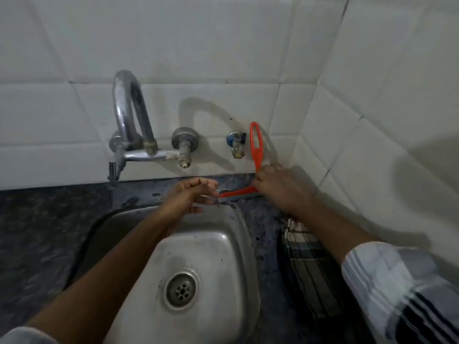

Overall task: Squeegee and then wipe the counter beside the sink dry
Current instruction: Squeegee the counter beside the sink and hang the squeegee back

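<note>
The squeegee (250, 175), red plastic with a looped handle and a thin blade, is judged light and stiff with a flexible edge, likely slick when wet, and best taken low on the handle where it meets the blade bar. It is held just so by the right hand (280, 187), whose fingers are closed around that junction, with the blade laid on the wet dark surface (263, 219) at the back corner, just behind the sink (238, 244). The left hand (191, 197) is held loosely curled, its fingers (211, 192) partly apart, touching or nearly touching the blade's left end; a checked cloth (305, 264) is left on the surface under the right forearm.
</note>
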